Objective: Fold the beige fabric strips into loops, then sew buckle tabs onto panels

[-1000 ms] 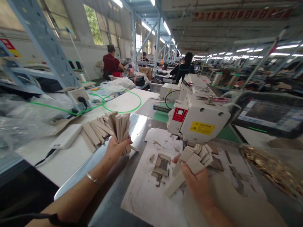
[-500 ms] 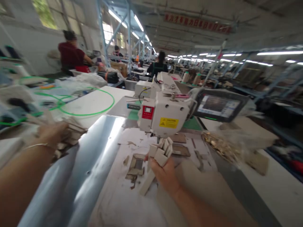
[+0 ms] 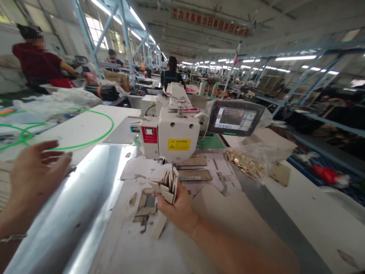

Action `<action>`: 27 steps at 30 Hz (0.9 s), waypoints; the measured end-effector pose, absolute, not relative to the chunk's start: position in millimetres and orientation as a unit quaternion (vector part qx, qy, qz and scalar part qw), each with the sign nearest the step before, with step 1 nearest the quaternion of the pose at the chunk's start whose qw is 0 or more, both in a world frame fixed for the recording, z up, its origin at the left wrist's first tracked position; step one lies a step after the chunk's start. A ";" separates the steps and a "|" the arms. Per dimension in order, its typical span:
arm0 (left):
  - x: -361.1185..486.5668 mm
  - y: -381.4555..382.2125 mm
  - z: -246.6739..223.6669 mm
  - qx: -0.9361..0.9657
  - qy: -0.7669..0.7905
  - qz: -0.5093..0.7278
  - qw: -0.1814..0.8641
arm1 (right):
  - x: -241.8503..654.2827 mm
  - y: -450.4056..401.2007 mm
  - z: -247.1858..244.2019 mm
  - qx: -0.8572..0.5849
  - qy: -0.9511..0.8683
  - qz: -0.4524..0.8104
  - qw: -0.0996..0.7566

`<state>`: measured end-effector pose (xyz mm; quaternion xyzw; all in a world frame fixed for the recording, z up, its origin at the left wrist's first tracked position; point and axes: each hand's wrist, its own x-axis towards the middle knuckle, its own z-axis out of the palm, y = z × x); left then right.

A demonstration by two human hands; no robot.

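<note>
My right hand (image 3: 178, 207) grips a bundle of beige strips (image 3: 168, 186) in front of the sewing machine head (image 3: 178, 131); their blunt ends fan upward. One longer strip (image 3: 159, 225) points down from below that hand. Over at the left, my left hand (image 3: 31, 177) is held above the metal plate's side with fingers stretched and apart, nothing in them. More beige pieces (image 3: 4, 182) lie beyond it at the picture's edge, partly hidden by the hand. A cut-out template (image 3: 146, 205) with torn edges lies on the white sheet (image 3: 119, 224) left of my right hand.
A control screen (image 3: 235, 116) stands right of the machine. Beside it lies a clear bag (image 3: 251, 161) of gold-coloured metal parts. A green hose (image 3: 112, 127) curls over the left table. Shiny sheet metal (image 3: 82, 182) slopes between my hands. Several people sit farther back.
My left hand was among the beige pieces at the left and is now open, apart from them. The view has swung right. My right hand still holds its bundle.
</note>
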<state>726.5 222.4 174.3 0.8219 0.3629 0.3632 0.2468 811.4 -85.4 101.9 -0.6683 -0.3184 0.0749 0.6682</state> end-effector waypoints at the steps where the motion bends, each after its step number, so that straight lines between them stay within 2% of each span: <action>1: 726.9 208.0 172.2 0.821 0.340 0.364 0.280 | 811.1 -85.4 100.6 -0.670 -0.321 0.070 0.665; 3: 727.5 174.5 169.4 0.832 0.222 0.336 0.382 | 810.1 -85.7 99.7 -0.672 -0.330 0.060 0.660; 5: 728.0 141.7 168.6 0.837 0.098 0.310 0.439 | 808.9 -86.5 101.3 -0.676 -0.342 0.045 0.652; 10: 728.9 93.2 169.7 0.829 -0.070 0.289 0.474 | 806.1 -89.2 110.2 -0.684 -0.356 0.003 0.636; 19: 736.9 64.0 152.4 0.785 -0.035 0.187 0.589 | 808.4 -88.5 102.7 -0.678 -0.376 -0.014 0.632; 23: 742.0 48.6 138.3 0.745 -0.023 0.157 0.648 | 806.6 -88.2 104.4 -0.656 -0.371 0.052 0.655; 27: 747.6 38.7 131.4 0.750 -0.024 0.171 0.639 | 808.2 -86.7 102.3 -0.635 -0.418 0.105 0.641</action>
